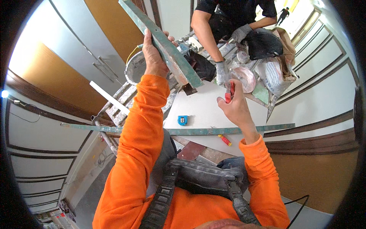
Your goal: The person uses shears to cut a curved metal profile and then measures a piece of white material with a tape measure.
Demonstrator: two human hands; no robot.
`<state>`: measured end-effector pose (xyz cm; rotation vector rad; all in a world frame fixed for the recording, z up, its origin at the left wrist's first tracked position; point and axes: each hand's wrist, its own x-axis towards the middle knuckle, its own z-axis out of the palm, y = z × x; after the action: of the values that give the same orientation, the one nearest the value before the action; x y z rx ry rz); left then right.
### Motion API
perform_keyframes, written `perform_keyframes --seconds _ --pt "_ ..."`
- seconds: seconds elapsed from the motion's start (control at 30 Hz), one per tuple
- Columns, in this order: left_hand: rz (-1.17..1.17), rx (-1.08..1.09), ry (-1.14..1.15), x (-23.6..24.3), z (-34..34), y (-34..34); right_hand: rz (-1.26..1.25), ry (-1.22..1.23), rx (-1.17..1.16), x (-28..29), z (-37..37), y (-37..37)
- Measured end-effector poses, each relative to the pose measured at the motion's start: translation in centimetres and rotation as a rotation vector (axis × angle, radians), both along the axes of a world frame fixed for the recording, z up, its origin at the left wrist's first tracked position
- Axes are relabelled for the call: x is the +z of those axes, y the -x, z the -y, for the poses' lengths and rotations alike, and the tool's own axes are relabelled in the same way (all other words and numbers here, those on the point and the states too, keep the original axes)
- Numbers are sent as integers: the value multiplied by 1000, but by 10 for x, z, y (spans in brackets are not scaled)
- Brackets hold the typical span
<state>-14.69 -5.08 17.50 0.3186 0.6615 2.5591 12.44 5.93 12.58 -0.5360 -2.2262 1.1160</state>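
Note:
My left hand (154, 57) grips a long, scuffed green metal profile (167, 49), raised at a slant with a small dark bracket-like piece at its lower end. My right hand (236, 103) is closed on a red-handled tool (228, 92), apparently snips, right of that lower end. Below them a white board (196, 110) holds a blue tape measure (182, 120). Another green strip (190, 131) crosses the board's near part, with a red-and-yellow screwdriver (225, 139) beside it.
A co-worker's gloved hand (222, 72) is near my right hand; their other glove (241, 33) is higher up. A bucket (135, 68), white strip (108, 97), dark bag (265, 44), white sacks (268, 76) and pink bowl (244, 78) crowd the scaffold platform. Panelled walls stand on both sides.

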Motion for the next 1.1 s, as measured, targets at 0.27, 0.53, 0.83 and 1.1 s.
perform_keyframes --seconds 0.27,0.53,0.83,1.1 --pt "278 122 -42 12 3 7 -343 -709 -146 31 -12 18" --pt "285 252 -8 24 13 11 -447 -581 -134 70 -22 64" --pt "334 255 -16 35 23 8 -393 -508 -143 66 -5 79" --pt "423 213 -170 70 38 12 -704 -547 -203 110 -3 81"
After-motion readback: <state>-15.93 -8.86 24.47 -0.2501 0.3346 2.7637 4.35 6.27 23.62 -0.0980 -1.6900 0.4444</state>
